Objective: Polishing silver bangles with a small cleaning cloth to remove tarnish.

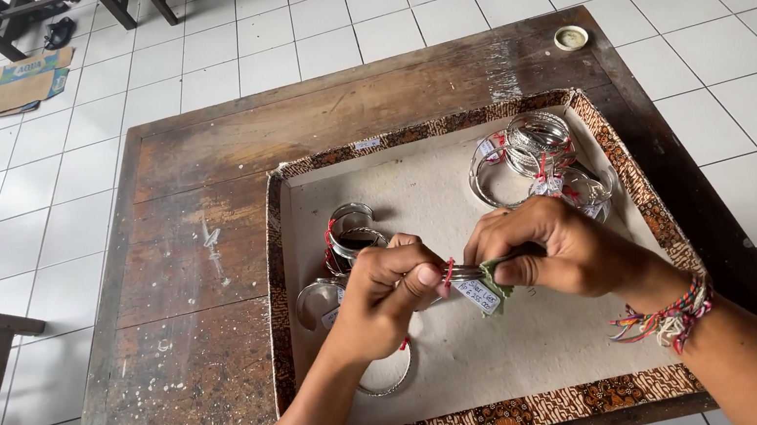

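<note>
Here both hands (pixel 476 273) pinch a tagged bangle (pixel 466 274) over the bangle-filled tray (pixel 487 419)

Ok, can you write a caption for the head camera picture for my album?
Two hands, left hand and right hand, hold a silver metal bangle with a paper tag above a patterned-rim tray of bangles.

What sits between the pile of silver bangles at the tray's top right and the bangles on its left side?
Head view: only bare beige tray lining between the right pile and left bangles.
</note>
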